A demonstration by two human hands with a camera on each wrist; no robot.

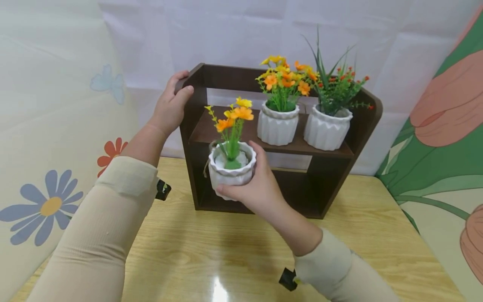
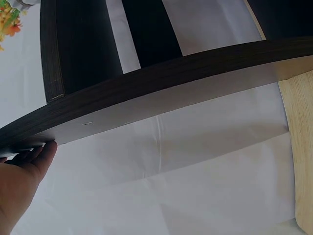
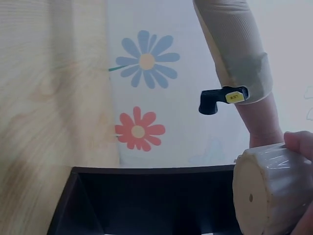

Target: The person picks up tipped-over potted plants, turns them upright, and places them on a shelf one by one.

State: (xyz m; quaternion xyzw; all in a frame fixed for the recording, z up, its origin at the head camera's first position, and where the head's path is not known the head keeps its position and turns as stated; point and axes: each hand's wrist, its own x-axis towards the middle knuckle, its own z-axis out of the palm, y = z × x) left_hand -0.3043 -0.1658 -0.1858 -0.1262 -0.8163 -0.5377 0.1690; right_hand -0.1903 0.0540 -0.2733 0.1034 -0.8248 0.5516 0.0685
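My right hand (image 1: 260, 188) grips a white ribbed flowerpot (image 1: 232, 176) with yellow and orange artificial flowers (image 1: 235, 119), held in front of the left part of a dark brown two-tier shelf (image 1: 373, 121). In the right wrist view the pot's round underside (image 3: 251, 196) shows, with a small hole in it. My left hand (image 1: 170, 102) holds the top of the shelf's left side panel, thumb on the near side. The left wrist view shows the fingers (image 2: 45, 159) against that panel's outer face.
On the upper tier's right half stand a white pot (image 1: 278, 126) of orange and yellow flowers and another pot (image 1: 327, 129) with grass blades and small red blooms. The shelf stands on a wood-grain table (image 1: 181, 251), a white cloth (image 1: 151, 37) behind it and flower-print cloths at the sides.
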